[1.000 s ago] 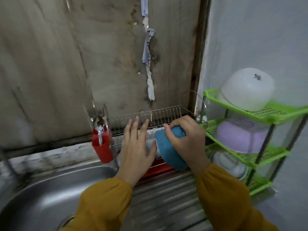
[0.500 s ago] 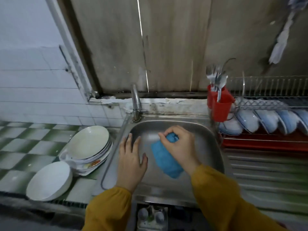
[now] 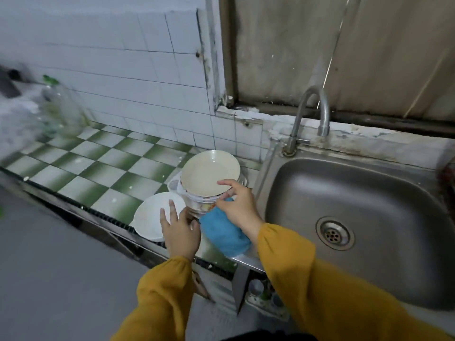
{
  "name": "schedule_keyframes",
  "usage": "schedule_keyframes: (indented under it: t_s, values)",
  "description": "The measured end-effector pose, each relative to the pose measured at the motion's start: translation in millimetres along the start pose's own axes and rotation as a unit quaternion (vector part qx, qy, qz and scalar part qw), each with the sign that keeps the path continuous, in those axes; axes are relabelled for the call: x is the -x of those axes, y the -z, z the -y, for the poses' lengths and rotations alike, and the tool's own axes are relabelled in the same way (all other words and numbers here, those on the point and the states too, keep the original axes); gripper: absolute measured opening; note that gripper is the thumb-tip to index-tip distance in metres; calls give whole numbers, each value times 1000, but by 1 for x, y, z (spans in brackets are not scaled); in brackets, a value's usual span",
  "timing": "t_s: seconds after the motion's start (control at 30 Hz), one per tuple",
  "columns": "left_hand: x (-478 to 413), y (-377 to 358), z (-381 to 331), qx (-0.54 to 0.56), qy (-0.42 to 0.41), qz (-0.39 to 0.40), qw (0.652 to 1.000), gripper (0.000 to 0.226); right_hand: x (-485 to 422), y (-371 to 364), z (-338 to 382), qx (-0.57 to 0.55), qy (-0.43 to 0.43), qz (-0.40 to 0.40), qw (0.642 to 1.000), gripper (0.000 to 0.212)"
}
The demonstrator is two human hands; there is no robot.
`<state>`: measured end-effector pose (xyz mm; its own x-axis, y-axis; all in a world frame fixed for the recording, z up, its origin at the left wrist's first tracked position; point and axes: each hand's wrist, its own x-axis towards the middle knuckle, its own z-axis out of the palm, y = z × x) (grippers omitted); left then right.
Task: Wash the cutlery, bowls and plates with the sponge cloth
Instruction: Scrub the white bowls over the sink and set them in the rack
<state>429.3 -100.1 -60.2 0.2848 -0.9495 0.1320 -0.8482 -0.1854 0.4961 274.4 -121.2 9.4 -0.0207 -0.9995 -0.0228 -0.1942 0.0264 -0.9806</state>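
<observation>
Sponge cloth (image 3: 224, 232) gripped in my right hand (image 3: 240, 205): blue, soft napped cloth, matt. Top plate (image 3: 209, 173) at my thumb: cream, smooth, low sheen; ceramic or melamine, can't tell. Stacked plates (image 3: 202, 205) under it: white, glossy, printed pattern. White bowl (image 3: 147, 217) at the fingertips of my left hand (image 3: 181, 230): smooth, fairly matt. Sink (image 3: 369, 183) right of my grip: brushed steel, satin shine. Tap (image 3: 312, 107) beyond it: polished metal. Counter tiles (image 3: 98, 166) left of my grip: glazed, green-white, glossy. Wall tiles (image 3: 123, 70) beyond: white, glazed. Sleeves (image 3: 295, 267): mustard cloth, matt.
</observation>
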Motion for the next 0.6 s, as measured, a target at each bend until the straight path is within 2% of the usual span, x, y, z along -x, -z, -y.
schedule_keyframes:
  t_s: [0.07,0.13,0.33,0.6]
  values:
    - [-10,-1,16,-4,73,19,997,58,-9,-21,-5,3,-43,19,999,43]
    - [-21,-5,34,-9,139,50,989,52,-20,-39,-12,16,-77,45,996,44]
    - [-54,-2,71,-38,240,98,965,49,-52,-86,-33,84,-145,153,974,52]
    - [-87,3,110,-3,255,99,962,54,-88,-133,-48,165,-170,256,937,63]
